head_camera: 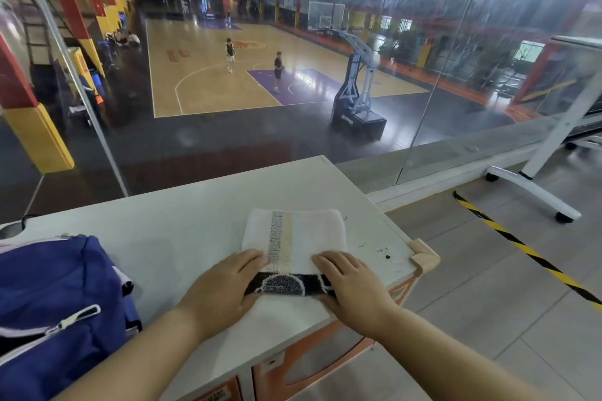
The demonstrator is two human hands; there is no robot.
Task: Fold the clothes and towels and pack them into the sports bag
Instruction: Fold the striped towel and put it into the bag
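Hands (pixel 224 283) (pixel 353 286) flat on towel (pixel 321 231), white table (pixel 163 221), basketball court (pixel 202 81) behind glass (pixel 456 101)

No legible text on any surface

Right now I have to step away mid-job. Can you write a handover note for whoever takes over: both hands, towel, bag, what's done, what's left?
left hand: flat on the towel's near left part, gripping nothing.
right hand: flat on its near right part, likewise.
towel: folded, on the white table near its right corner.
sports bag: blue, on the table to the left, apart from the towel; contents not visible.
Done: towel folded.
Left: move it into the bag. No other clothes in view.
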